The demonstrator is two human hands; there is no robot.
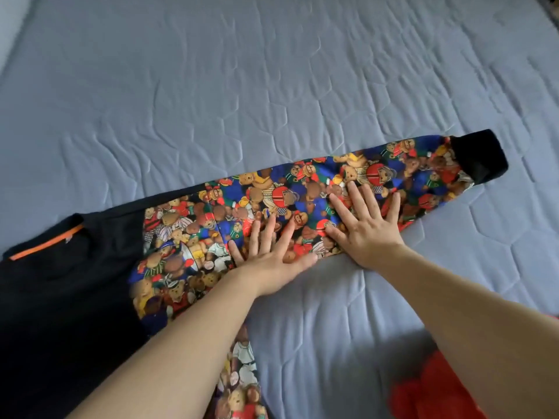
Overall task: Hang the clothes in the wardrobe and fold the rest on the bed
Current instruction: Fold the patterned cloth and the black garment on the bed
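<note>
Neither hand has a grip on anything: the left hand (269, 261) and the right hand (364, 228) both lie palm-down with fingers straight and spread, pressing flat on the long sleeve of bright teddy-bear-printed fabric (302, 192). The left hand sits nearer the shoulder, the right hand just beside it toward the wrist end, the two close but apart.

The sleeve stretches out flat from the black body of the sweatshirt (60, 297) at the lower left, which carries a thin orange strip (45, 244) near its upper edge, and runs up to the right to a black ribbed cuff (481, 158). More of the same bear print shows beneath the left forearm at the bottom edge. The whole garment rests on the quilted grey-blue bed cover (272, 71). A red cloth (429, 388), blurred, lies at the lower right corner.

This looks like smoothing before a fold. The fabric is probably soft, limp and light, with some thickness; it will drape and crease rather than hold a shape, and should not slip much on the quilted cover. The sensible place to take hold is likely the cuff end, pinched at its edge and carried across onto the black body, while one flat hand keeps the shoulder seam pinned.
</note>
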